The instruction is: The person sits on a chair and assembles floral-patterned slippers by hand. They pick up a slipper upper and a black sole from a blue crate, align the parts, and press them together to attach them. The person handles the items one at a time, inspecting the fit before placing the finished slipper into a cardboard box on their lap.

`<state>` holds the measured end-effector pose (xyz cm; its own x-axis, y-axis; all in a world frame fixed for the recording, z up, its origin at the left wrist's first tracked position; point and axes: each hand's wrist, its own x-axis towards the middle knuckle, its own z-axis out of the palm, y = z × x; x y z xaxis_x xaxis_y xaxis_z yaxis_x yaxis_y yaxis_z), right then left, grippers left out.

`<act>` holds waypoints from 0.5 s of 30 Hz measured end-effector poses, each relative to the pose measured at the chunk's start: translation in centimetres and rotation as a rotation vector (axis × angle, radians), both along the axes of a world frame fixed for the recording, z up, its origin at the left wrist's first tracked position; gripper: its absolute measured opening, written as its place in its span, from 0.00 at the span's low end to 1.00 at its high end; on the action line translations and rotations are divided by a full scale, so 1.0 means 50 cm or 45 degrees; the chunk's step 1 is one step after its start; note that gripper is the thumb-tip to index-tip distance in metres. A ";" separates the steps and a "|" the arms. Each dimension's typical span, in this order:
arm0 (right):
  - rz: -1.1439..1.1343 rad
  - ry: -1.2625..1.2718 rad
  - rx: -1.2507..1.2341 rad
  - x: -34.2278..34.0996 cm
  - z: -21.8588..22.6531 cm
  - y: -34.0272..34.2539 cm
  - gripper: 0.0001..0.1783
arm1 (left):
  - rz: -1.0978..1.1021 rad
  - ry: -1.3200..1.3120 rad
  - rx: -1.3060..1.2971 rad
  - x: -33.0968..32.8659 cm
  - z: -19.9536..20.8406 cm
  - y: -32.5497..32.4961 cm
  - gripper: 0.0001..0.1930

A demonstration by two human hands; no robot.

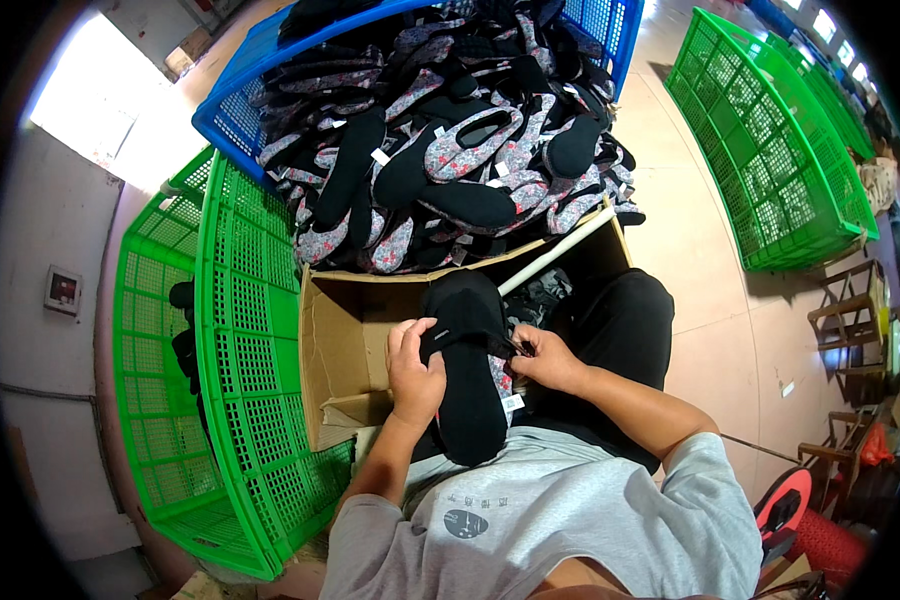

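Note:
A black-soled slipper (473, 405) stands in front of my chest, its long axis running away from me. Some grey floral fabric and a small white tag (513, 403) show along its right edge. My left hand (415, 370) is closed on the slipper's left side. At its right edge, my right hand (550, 358) pinches with thumb and fingers. Something small and dark shows between those fingers, too small to name. Beyond the slipper, an open cardboard box (345, 335) holds dark scraps (538, 298) and has a white tube (555, 252) lying slanted across it.
A blue crate (232, 115) heaped with floral slippers (470, 145) stands just beyond the box. Green crates (240, 380) flank me on the left; another green crate (760, 150) stands at far right. Wooden frames (850, 315) and a red roll (825, 550) lie to the right.

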<state>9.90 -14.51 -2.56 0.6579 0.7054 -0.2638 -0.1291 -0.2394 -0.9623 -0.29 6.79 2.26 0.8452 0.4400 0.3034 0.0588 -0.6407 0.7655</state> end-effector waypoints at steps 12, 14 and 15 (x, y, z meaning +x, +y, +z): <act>0.017 0.043 0.069 0.006 0.014 0.005 0.09 | -0.463 0.035 0.221 0.084 0.081 0.020 0.11; 0.016 0.036 0.067 0.006 0.013 0.005 0.09 | -0.520 0.070 0.229 0.091 0.083 0.020 0.10; 0.015 0.034 0.065 0.006 0.012 0.005 0.09 | -0.529 0.080 0.231 0.093 0.083 0.020 0.09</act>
